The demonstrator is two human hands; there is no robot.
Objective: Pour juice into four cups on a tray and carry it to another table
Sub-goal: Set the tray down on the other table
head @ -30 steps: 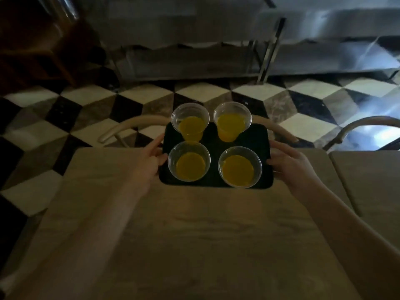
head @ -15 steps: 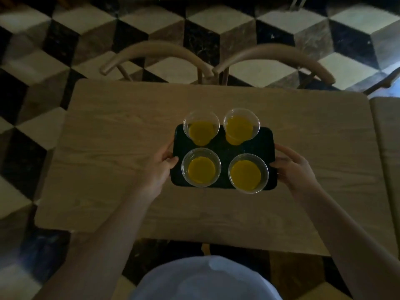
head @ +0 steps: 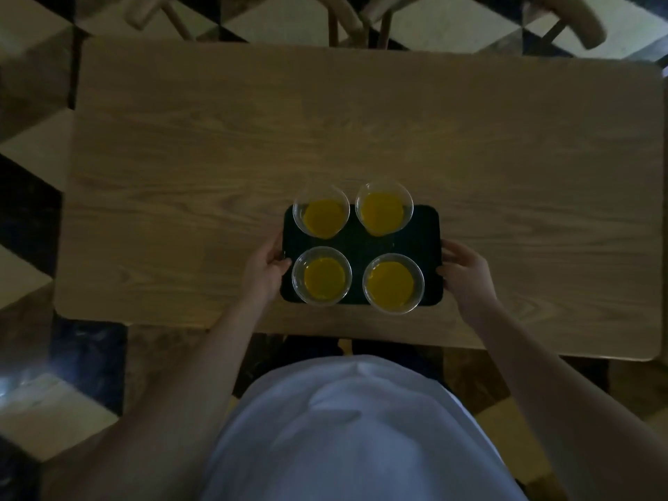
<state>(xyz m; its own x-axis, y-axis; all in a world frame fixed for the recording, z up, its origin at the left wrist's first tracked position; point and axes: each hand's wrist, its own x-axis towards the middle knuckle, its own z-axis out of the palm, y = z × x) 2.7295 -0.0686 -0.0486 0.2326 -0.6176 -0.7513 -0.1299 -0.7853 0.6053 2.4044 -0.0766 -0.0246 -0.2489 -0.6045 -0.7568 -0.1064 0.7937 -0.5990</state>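
Observation:
A dark rectangular tray [head: 358, 244] lies over the near middle of a wooden table [head: 217, 157]. On it stand several clear plastic cups of orange juice in a square: far left cup [head: 321, 215], far right cup [head: 384, 208], near left cup [head: 321, 275], near right cup [head: 393, 283]. My left hand [head: 265, 267] grips the tray's left edge. My right hand [head: 466, 271] holds the right edge with the fingers curled against it. Whether the tray rests on the tabletop or hovers just above it I cannot tell.
Two bentwood chairs stand at the table's far side, one chair back [head: 151, 9] at the left, another chair back [head: 564, 12] at the right. A checkered floor [head: 32, 146] surrounds the table. My white shirt [head: 354, 428] fills the bottom.
The view has tilted down and the tray has come nearer to the table's front edge and lower. Both hands have kept their hold on its sides.

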